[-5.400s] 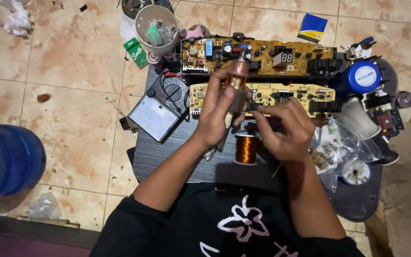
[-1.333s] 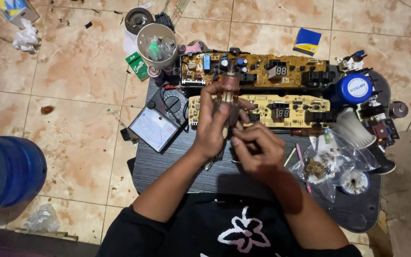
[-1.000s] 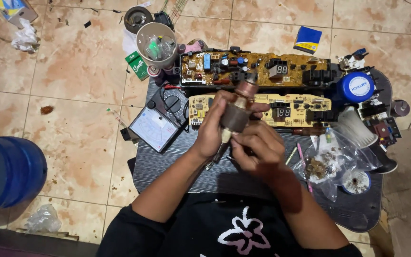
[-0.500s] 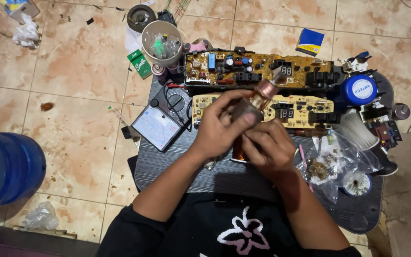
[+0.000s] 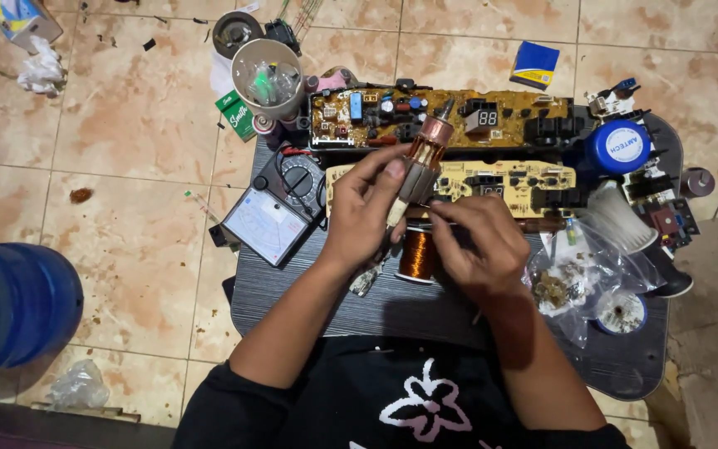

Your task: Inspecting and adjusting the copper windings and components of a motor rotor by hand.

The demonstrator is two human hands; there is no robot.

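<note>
My left hand grips a motor armature by its dark winding core. Its copper commutator end points up and away, tilted slightly right. My right hand is closed, its fingertips pinching a thin tool against the armature's lower end. What the tool is, I cannot make out. Both hands hover over a dark slatted table. A spool of copper wire stands on the table just below and between the hands.
Two circuit boards lie beyond the hands, a brown one and a pale one. An analog multimeter sits left, a cup of small parts at back left. Right: blue round tin, plastic bags. A blue water jug stands on the tiled floor.
The armature swung from upright to tilted right, then partly back up. The hands have lifted off the copper wire spool, which now shows below them.
</note>
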